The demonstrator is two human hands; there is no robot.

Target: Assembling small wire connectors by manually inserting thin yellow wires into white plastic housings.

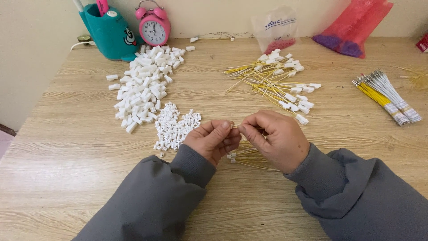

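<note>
My left hand and my right hand meet fingertip to fingertip over the wooden table. Between them they pinch a thin yellow wire; whether a small white connector is on it is hidden by my fingers. Under my hands lie several yellow wires with white ends. Just left of my left hand sits a heap of small white connectors. Beyond it is a bigger heap of larger white housings. A spread of finished yellow wires with white plugs lies behind my right hand.
Two banded bundles of yellow and white wires lie at the right. At the back stand a teal pen holder, a pink alarm clock, a clear plastic bag and a pink bag.
</note>
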